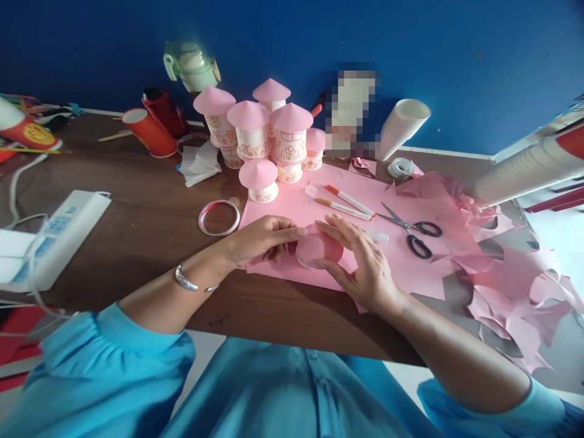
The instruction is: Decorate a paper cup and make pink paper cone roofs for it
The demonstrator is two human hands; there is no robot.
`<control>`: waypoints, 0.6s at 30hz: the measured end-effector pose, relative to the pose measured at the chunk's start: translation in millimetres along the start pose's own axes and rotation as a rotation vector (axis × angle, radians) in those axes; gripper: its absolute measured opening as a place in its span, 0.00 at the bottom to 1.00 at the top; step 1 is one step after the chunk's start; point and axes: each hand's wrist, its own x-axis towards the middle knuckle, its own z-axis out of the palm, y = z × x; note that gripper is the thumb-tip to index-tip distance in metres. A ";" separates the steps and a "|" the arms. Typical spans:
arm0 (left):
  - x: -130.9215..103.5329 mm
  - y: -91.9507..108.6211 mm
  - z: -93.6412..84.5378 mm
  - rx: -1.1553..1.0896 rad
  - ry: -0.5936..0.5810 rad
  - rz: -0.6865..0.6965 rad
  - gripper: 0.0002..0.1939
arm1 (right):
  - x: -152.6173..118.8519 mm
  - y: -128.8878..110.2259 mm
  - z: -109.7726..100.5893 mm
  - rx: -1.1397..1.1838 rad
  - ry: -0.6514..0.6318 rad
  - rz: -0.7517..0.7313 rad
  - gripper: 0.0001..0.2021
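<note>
Between my two hands is a rounded piece of pink paper (312, 250), partly covered by my fingers; I cannot tell whether it is a cone or part of a cup. My left hand (267, 237) pinches its left edge with thumb and forefinger. Curved around its right side, my right hand (365, 261) has the thumb below and the fingers over the top. Beneath lies a large pink sheet (401, 271). Just behind my hands are a white marker with an orange cap (349, 202) and another with a brownish tip (344, 208).
Black-handled scissors (408, 227) lie open on the sheet at right, near pink scraps (506, 304). Cup towers with pink cone roofs (292, 118) stand behind. A tape roll (219, 218) and a power strip (68, 237) lie left. Stacked white cups (404, 128) lean by the wall.
</note>
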 end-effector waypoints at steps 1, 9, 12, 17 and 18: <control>0.7 -0.2 1.6 -0.031 -0.005 -0.008 0.28 | 0.4 -0.2 0.3 0.005 0.001 -0.002 0.39; 2.7 2.0 9.7 -0.139 0.020 -0.088 0.26 | -0.1 -1.9 0.9 0.003 -0.016 0.031 0.38; 4.5 0.8 12.0 -0.206 0.012 -0.079 0.26 | -1.0 -1.7 2.0 -0.006 -0.011 0.036 0.37; 5.7 -1.2 12.8 -0.232 -0.003 -0.054 0.24 | -1.2 -0.8 3.3 -0.002 -0.014 0.039 0.37; 5.6 -1.2 12.6 -0.225 -0.006 -0.051 0.24 | -1.1 -0.6 3.4 0.002 -0.010 0.035 0.37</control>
